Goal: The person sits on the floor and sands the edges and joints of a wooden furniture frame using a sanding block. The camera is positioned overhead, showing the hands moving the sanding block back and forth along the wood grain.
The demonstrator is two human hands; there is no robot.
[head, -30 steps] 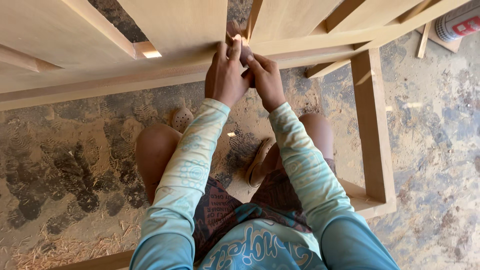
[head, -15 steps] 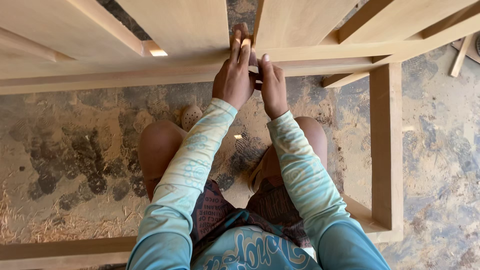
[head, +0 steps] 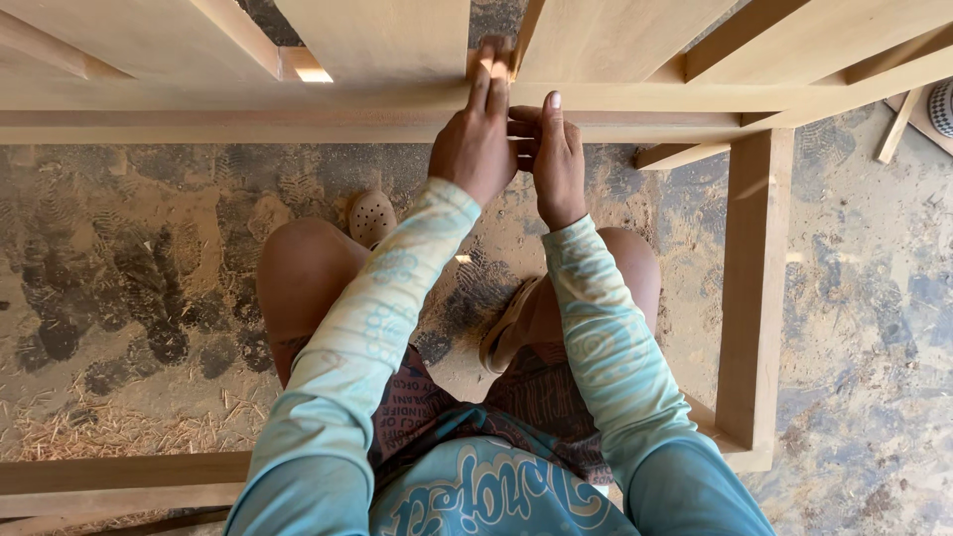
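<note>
Both hands have slid a little lower on the long wooden rail [head: 298, 111] of the frame, where the left hand [head: 476, 139] presses its straight, closed fingers against the rail's edge while the right hand [head: 556, 159] curls beside it, thumb up, fingers touching the left.

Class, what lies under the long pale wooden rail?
Under the long pale wooden rail: dusty footprinted floor, a perforated beige sandal, both knees. Left hand and right hand cover the joint.

head view | worn on the person's head, facing steeply down | close over both forearms and the pale wooden frame rail [head: 298, 109] | dusty concrete floor [head: 874, 328] beneath | single view
</note>
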